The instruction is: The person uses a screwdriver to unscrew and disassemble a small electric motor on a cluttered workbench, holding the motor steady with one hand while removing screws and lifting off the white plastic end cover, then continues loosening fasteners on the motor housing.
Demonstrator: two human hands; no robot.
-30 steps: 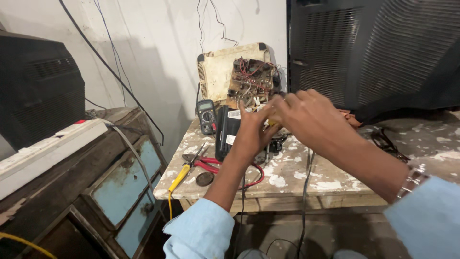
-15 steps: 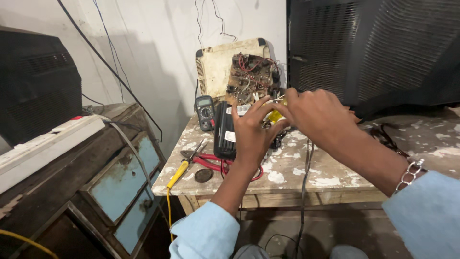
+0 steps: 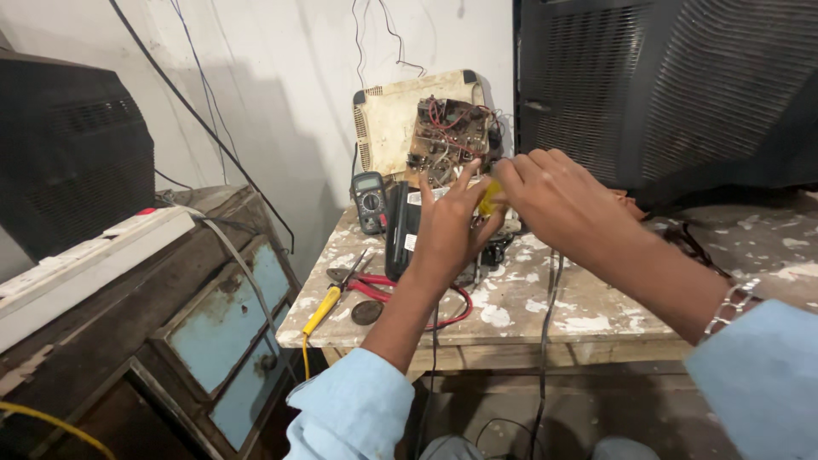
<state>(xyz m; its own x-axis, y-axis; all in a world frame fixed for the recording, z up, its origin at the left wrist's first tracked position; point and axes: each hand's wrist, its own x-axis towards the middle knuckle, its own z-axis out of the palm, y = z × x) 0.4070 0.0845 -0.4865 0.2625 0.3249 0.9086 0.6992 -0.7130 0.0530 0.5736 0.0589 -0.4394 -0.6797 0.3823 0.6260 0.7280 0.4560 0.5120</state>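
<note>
Now both hands meet at frame centre: the left hand [image 3: 447,230] has risen, fingers spread, beside a small yellow part [image 3: 489,195] pinched by the right hand [image 3: 558,200], closer below the upright circuit board [image 3: 447,136] than before.

My fingers [image 3: 490,175] pinch a small yellow piece [image 3: 489,194]. My sleeves [image 3: 354,409] are pale blue. The wooden table [image 3: 588,311] is tan, flecked white; red-handled pliers [image 3: 375,288] and a yellow-handled screwdriver [image 3: 322,310] lie left.
</note>
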